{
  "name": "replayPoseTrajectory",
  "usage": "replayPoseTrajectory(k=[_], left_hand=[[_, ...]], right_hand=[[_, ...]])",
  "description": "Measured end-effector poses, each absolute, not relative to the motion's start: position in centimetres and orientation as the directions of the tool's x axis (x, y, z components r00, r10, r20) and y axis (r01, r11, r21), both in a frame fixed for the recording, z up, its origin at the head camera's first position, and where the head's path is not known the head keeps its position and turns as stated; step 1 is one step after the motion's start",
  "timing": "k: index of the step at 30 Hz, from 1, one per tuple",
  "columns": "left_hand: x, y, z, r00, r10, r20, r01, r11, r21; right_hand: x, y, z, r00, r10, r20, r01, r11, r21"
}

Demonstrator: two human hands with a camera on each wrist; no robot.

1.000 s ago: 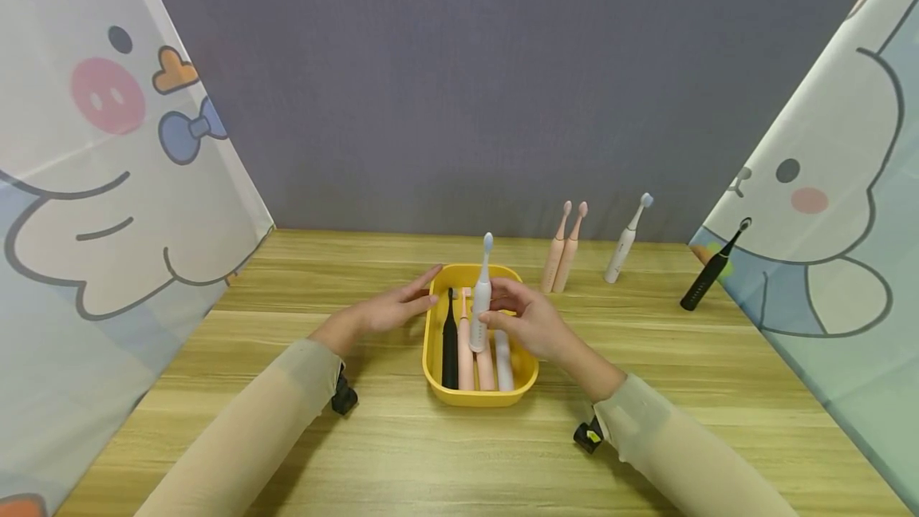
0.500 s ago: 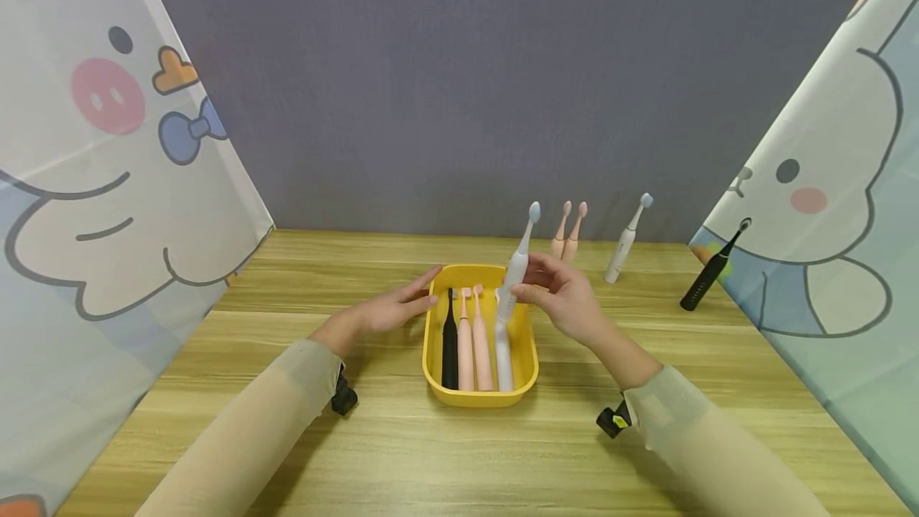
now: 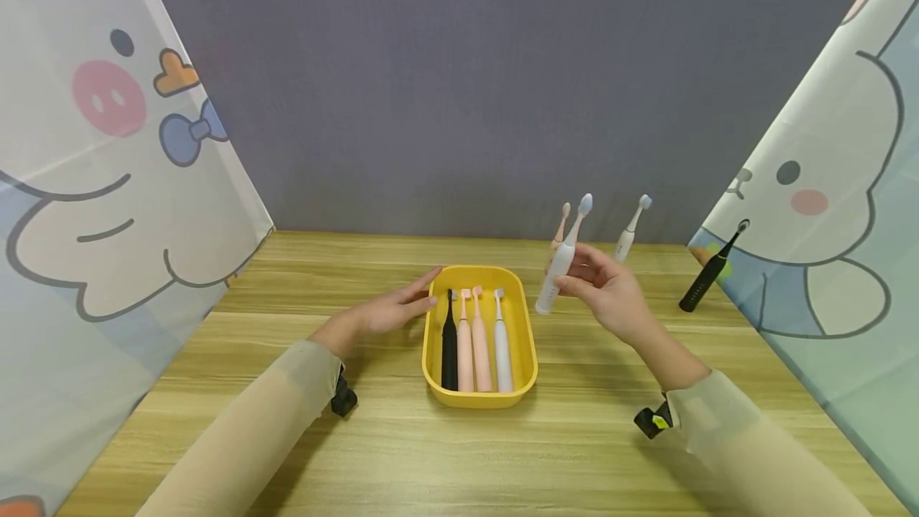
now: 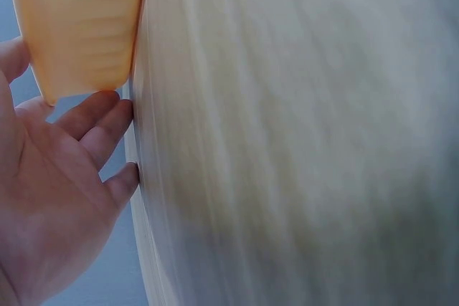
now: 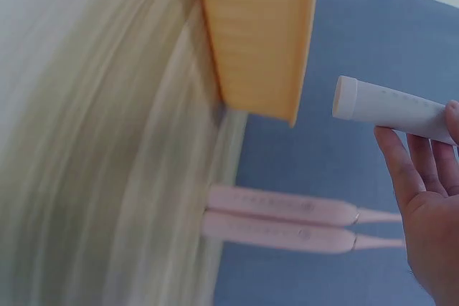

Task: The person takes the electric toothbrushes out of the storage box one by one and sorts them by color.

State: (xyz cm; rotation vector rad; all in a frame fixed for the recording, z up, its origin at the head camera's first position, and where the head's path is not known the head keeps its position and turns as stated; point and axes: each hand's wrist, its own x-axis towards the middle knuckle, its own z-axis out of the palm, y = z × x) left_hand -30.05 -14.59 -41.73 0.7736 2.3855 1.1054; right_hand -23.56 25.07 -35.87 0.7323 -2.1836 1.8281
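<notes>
My right hand (image 3: 613,297) pinches a white electric toothbrush (image 3: 551,284) with a blue-tinted head, tilted head-up above the table to the right of the yellow box (image 3: 479,400). In the right wrist view the handle's base (image 5: 346,98) points toward the box. My left hand (image 3: 384,312) has its fingers extended against the box's left side; the left wrist view shows fingertips at the box wall (image 4: 82,26). Inside the box lie a black toothbrush (image 3: 449,353), two pink toothbrushes (image 3: 465,353) and a white toothbrush (image 3: 503,357), side by side.
Two pink toothbrushes (image 5: 287,206) stand upright behind the held one, partly hidden in the head view. Farther right stand a white toothbrush (image 3: 625,246), partly behind the right hand, and a black toothbrush (image 3: 704,282). A grey panel (image 3: 467,102) closes off the wooden table's back.
My right hand has carried the white toothbrush from over the box up and to the right, beyond the box's right rim. The left hand stays at the box's left side.
</notes>
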Motion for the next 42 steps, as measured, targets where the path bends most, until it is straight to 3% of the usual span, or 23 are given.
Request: replayPoseTrajectory(k=[18, 34, 37, 42], left_hand=[[-30.3, -14.6, -41.9, -0.759, 0.643, -0.105, 0.329, 0.518, 0.790], [-30.2, -14.6, -41.8, -0.762, 0.638, -0.111, 0.321, 0.521, 0.791], [-30.2, -14.6, -41.8, -0.764, 0.634, -0.117, 0.315, 0.526, 0.790], [-30.2, -14.7, -41.9, -0.769, 0.630, -0.108, 0.321, 0.527, 0.787]], right_hand=[[-23.2, 32.8, -38.3, -0.920, -0.048, 0.389, -0.380, 0.351, -0.856], [-25.7, 37.7, -39.1, -0.934, 0.111, 0.340, -0.327, 0.120, -0.937], [-26.3, 38.0, -39.3, -0.932, 0.131, 0.338, -0.315, 0.166, -0.934], [-27.2, 38.5, -39.3, -0.937, 0.159, 0.311, -0.229, 0.393, -0.891]])
